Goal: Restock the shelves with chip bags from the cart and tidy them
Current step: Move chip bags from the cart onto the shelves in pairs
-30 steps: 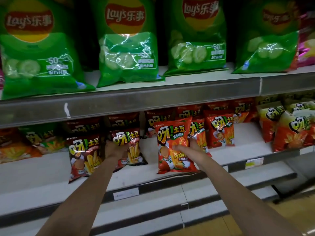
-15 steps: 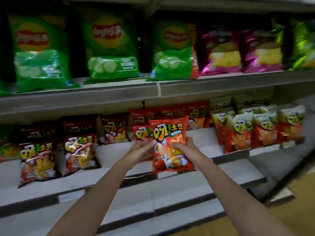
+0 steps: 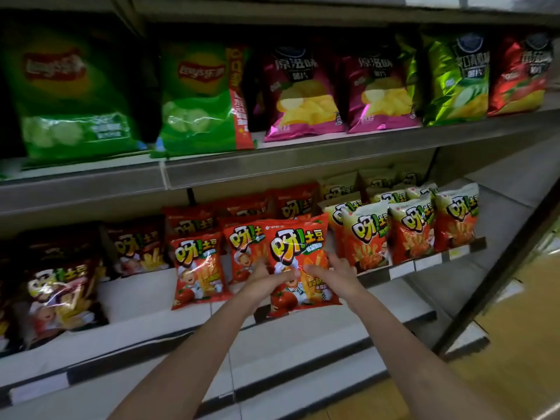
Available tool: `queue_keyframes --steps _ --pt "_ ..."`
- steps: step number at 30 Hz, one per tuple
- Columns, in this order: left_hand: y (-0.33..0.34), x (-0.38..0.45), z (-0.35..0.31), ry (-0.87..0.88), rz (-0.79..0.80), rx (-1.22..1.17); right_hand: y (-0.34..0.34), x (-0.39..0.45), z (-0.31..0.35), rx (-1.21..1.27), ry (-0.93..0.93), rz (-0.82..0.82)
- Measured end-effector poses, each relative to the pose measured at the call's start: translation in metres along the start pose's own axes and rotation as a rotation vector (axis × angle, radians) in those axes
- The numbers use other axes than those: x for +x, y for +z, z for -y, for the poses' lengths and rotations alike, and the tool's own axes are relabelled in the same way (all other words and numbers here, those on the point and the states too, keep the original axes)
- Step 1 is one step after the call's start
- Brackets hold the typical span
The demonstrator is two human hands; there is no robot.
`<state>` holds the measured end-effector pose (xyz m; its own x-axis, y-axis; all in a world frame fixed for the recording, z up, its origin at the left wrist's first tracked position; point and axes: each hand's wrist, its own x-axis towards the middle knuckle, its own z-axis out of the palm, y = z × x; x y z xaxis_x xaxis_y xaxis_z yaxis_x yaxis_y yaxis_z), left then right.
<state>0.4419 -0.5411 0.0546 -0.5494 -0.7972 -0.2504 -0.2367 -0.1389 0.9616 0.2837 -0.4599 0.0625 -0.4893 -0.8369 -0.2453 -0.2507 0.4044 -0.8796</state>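
An orange-red tomato chip bag (image 3: 298, 253) stands upright at the front edge of the lower shelf (image 3: 145, 313). Both my hands hold it: my left hand (image 3: 268, 281) grips its left side with fingers over the front, and my right hand (image 3: 331, 272) grips its right side. Just behind and left of it stand two matching orange-red bags (image 3: 197, 268), with more of them further back. The cart is out of view.
Dark brown bags (image 3: 60, 295) stand at the lower left, pale green-topped bags (image 3: 412, 228) at the lower right. The upper shelf carries green bags (image 3: 75, 95), magenta bags (image 3: 303, 95), lime and red ones. A dark post (image 3: 497, 277) and wooden floor lie to the right.
My view swung right along the shelves. My left hand left a dark bag and joined my right hand on the orange-red bag, which moved right to the front of the orange-red row.
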Motion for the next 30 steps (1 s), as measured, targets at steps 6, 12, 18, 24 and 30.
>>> queue_keyframes --steps 6,12,18,24,30 --pt "0.033 0.06 0.004 -0.018 -0.131 0.034 -0.011 0.052 -0.002 -0.051 0.03 -0.061" --pt "0.038 0.108 -0.008 -0.047 -0.135 0.065 -0.015 0.101 0.012 -0.025 -0.031 0.018" --pt "0.037 0.131 -0.015 -0.134 -0.171 0.0 -0.003 0.151 0.003 0.014 0.081 0.049" --pt "0.04 0.134 -0.018 -0.148 -0.187 -0.033 -0.003 0.162 -0.011 0.21 0.151 0.183" --pt "0.047 0.114 -0.028 -0.158 -0.258 -0.051 -0.016 0.146 0.0 0.198 0.162 0.277"
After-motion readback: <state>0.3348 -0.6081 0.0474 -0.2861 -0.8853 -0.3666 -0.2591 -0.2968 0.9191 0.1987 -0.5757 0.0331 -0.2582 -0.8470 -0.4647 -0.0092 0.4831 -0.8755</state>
